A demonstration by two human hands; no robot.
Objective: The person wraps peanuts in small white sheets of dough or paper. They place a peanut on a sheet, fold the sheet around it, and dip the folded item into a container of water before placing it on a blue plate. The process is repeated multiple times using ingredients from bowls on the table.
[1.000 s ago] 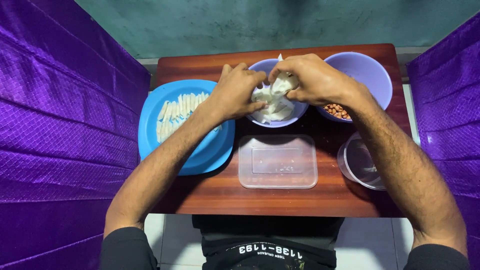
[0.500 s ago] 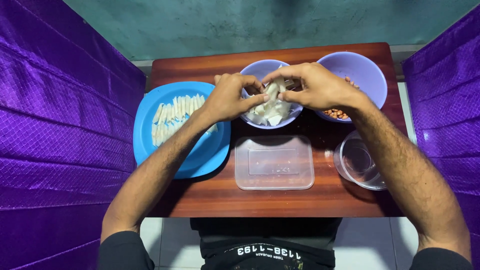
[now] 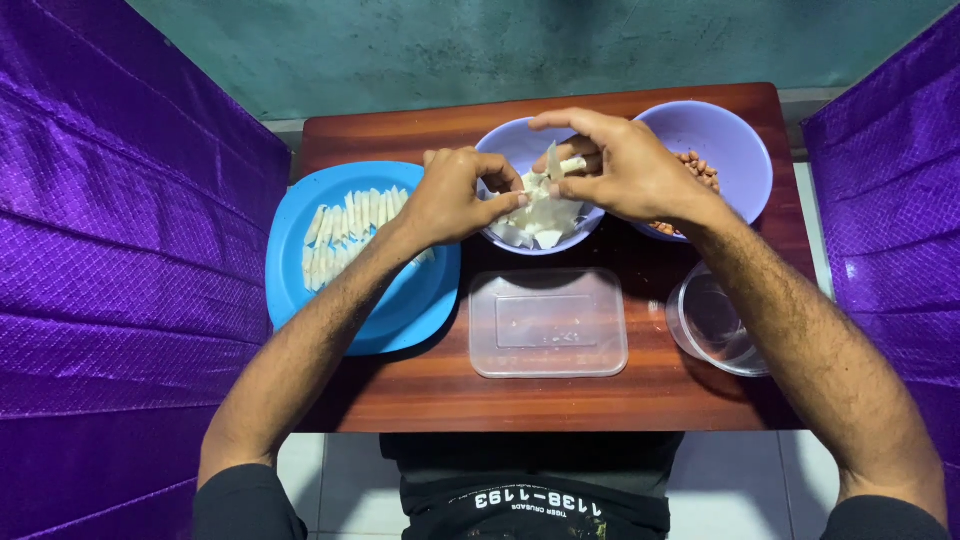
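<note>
Both hands work over a small lilac bowl at the table's middle back, which holds pale thin wrapper pieces. My left hand pinches one edge of a white wrapper, and my right hand curls its fingers around the other side, rolling it. To the left a round blue plate carries several finished pale rolls laid side by side.
A larger lilac bowl with brown nuts stands behind my right hand. A clear rectangular lid and a clear round container lie near the brown wooden table's front. Purple fabric walls flank both sides.
Both hands lifted slightly from the small bowl and drew together around one wrapper. The view shifted a little; the bowls, plate and containers stayed put.
</note>
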